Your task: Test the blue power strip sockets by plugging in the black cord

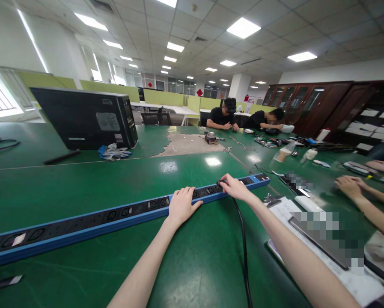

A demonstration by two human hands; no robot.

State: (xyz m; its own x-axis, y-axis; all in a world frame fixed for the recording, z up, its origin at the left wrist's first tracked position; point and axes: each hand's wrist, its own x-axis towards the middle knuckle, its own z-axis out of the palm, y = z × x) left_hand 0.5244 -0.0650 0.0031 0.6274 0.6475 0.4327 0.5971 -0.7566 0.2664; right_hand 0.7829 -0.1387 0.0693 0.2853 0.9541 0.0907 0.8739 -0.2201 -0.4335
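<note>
A long blue-and-black power strip (95, 228) with several sockets lies slantwise across the green table, running from the near left to the centre right. My left hand (181, 206) grips it near its middle, fingers over the top and thumb along the near side. Farther right, my right hand (236, 187) is closed on a black plug (219, 183) held against the socket face. How deep the plug sits in the socket cannot be made out. From below that hand a black power cord (242, 231) runs down towards me across the table.
A black computer case (92, 115) stands at the back left, with blue-and-white gloves (114, 152) before it. Clipped papers (283, 209) and blurred devices lie right. A co-worker's hands (352, 186) rest at the right edge. Two people sit across the table (82, 184).
</note>
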